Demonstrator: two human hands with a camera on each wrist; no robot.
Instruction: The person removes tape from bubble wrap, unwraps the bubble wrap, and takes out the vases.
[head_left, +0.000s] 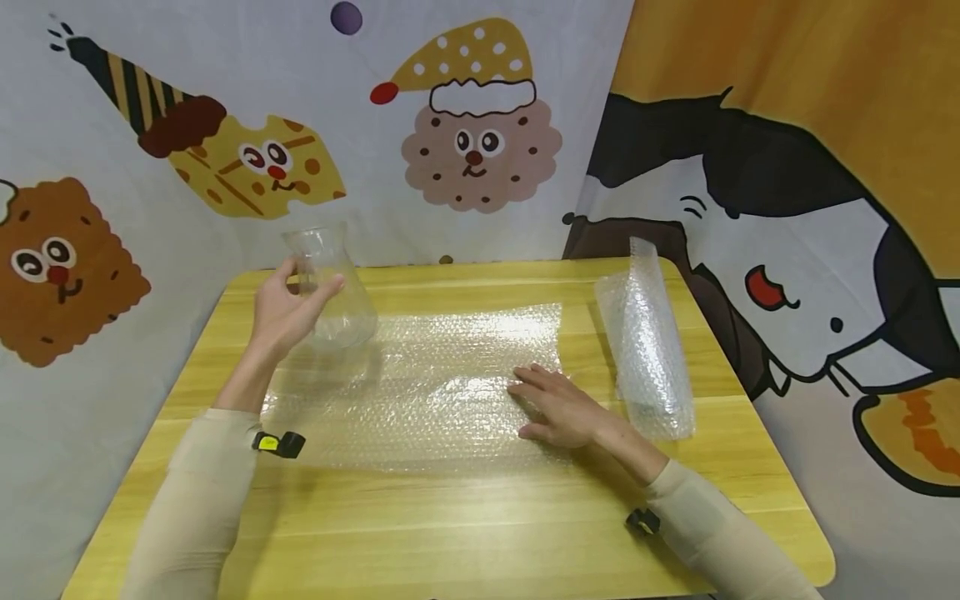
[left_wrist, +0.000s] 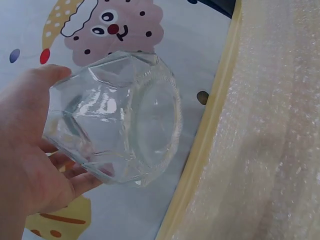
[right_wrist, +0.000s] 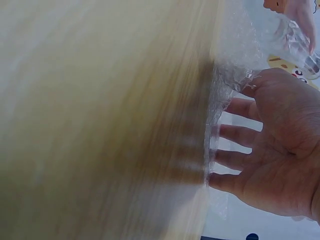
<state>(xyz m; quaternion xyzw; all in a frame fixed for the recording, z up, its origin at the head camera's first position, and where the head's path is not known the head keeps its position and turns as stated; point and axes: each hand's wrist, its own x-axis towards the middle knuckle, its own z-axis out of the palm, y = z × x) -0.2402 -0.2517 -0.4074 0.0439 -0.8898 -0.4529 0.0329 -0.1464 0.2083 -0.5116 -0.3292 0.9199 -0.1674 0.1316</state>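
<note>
My left hand point(head_left: 288, 308) grips a clear glass vase point(head_left: 341, 300) by its neck, tilted above the left part of a bubble wrap sheet point(head_left: 435, 400). In the left wrist view the vase point(left_wrist: 115, 115) shows its faceted body and round base, with the thumb on one side and the fingers on the other. The sheet lies flat across the middle of the table. My right hand point(head_left: 558, 408) rests on its right end, fingers spread and fairly straight. In the right wrist view, the fingertips of the right hand point(right_wrist: 275, 145) touch the edge of the sheet.
A roll of bubble wrap point(head_left: 652, 358) lies at the right of the wooden table point(head_left: 450, 533). Behind the table hangs a cloth with cartoon figures point(head_left: 480, 158), and an orange curtain-like area point(head_left: 825, 67) is at the right.
</note>
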